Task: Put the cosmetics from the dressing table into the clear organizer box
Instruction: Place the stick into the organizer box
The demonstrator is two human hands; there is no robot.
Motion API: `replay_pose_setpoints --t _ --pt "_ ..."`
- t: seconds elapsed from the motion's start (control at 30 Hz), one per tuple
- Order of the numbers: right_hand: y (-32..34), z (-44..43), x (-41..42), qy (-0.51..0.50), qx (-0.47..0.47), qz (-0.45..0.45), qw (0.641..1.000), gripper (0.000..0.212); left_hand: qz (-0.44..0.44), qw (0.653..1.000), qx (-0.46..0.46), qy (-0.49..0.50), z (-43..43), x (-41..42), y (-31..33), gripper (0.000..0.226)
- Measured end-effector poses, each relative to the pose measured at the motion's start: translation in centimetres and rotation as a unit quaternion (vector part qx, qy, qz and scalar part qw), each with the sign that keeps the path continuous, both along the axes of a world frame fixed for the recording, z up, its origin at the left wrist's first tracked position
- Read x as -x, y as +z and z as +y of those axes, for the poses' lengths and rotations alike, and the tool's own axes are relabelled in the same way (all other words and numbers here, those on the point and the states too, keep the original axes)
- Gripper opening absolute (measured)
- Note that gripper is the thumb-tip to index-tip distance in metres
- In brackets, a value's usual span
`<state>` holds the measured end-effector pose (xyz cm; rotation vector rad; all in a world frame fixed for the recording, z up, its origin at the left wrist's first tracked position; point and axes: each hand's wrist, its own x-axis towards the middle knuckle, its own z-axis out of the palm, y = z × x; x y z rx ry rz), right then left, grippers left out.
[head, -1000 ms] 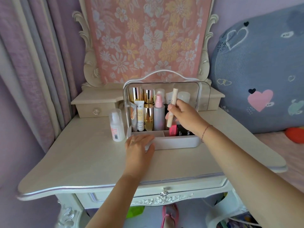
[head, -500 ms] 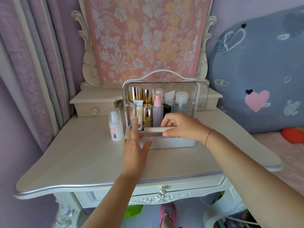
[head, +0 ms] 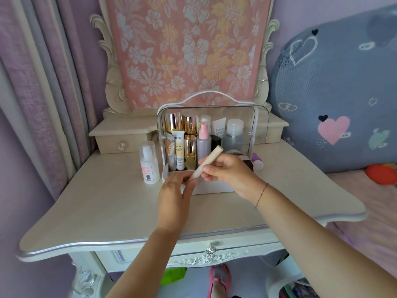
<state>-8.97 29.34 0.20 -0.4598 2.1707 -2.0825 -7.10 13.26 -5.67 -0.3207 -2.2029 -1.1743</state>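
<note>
The clear organizer box [head: 260, 121] stands upright at the back middle of the dressing table [head: 107, 211], with gold tubes, a BB cream tube [head: 179, 151], a pink spray bottle [head: 203, 143] and a clear bottle [head: 234, 136] inside. My right hand [head: 229, 173] pinches a cream-coloured cosmetic stick [head: 207, 161], tilted, over the box's white front tray. My left hand [head: 175, 196] has its fingers at the tray's front edge, touching the stick's lower end. A white spray bottle [head: 149, 163] stands on the table, just left of the box.
A small purple and white item [head: 256, 162] sits right of the box. Two small drawers [head: 122, 143] flank the covered mirror at the back. Curtains hang at the left. A bed with a blue heart cushion [head: 335, 93] lies to the right.
My right hand brought the stick down from upright inside the box to the front tray, laid it level, then tilted it up. My left hand shifted from the table onto the tray's edge.
</note>
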Motion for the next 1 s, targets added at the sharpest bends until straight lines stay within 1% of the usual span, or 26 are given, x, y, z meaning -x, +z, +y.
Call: replay_pose_setpoints --t 0.07,0.17,0.23,0.3,0.4,0.47,0.53,0.6,0.87,1.0 --pt "0.4 0.0 0.0 -0.027 -0.010 0.021 0.999 0.015 0.009 1.000 0.017 0.015 -0.1 0.1 0.0 0.018" --pt "2.2 1.0 0.9 -0.121 -0.048 0.077 0.988 0.016 0.000 0.997 0.058 0.041 -0.1 0.5 -0.6 0.024" --pt "3.2 1.7 2.0 -0.170 -0.096 0.120 0.973 0.015 -0.009 0.994 0.090 0.061 -0.1 0.8 -1.0 0.022" --pt "3.5 2.1 3.0 -0.194 -0.163 0.141 0.957 0.015 -0.009 0.992 0.107 0.069 -0.1 1.0 -1.2 0.021" --pt "3.3 2.0 3.8 -0.194 -0.246 0.148 0.938 0.019 -0.007 0.991 0.113 0.072 0.0 1.0 -1.2 0.024" --pt "3.1 1.7 4.2 -0.184 -0.274 0.149 0.932 0.016 -0.006 0.991 0.115 0.072 0.0 0.9 -1.1 0.026" --pt "2.8 1.5 4.6 -0.177 -0.305 0.146 0.924 0.008 -0.004 0.991 0.114 0.072 0.0 0.8 -1.1 0.026" --pt "2.6 1.5 4.9 -0.174 -0.345 0.143 0.911 0.008 -0.001 0.991 0.111 0.071 0.0 0.8 -1.0 0.027" --pt "3.4 0.8 5.1 -0.143 -0.425 0.136 0.883 0.011 -0.002 0.991 0.107 0.075 0.0 0.7 -0.9 0.025" --pt "2.7 0.6 5.3 -0.118 -0.488 0.125 0.856 0.030 -0.004 0.991 0.107 0.075 0.0 0.7 -0.9 0.025"
